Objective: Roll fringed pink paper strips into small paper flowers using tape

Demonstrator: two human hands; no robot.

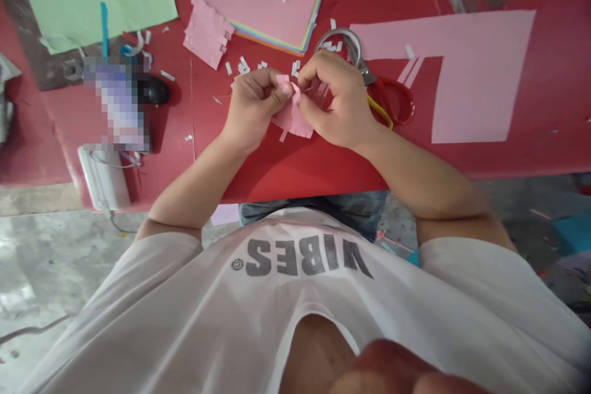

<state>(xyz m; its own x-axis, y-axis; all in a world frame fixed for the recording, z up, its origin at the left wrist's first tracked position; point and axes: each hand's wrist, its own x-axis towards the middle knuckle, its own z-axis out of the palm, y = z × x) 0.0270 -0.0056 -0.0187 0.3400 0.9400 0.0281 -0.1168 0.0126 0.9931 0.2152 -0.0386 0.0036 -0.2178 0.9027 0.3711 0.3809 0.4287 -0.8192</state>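
Red tabletop (pixel 277 169) beneath, forearms (pixel 196 178) angled inward, both hands (pixel 249 104) nearly meet, each pinched closed on fringed pink paper (pixel 295 121).

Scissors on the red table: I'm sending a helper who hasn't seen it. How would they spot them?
On the red table, find the right hand. Between its wrist and the large L-shaped pink sheet lie the scissors. Red and yellow handles set them apart from the flat paper nearby.

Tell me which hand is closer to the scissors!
Right. The right hand is just left of the scissors, right next to them in the picture. The left hand is farther left, pinching the pink paper.
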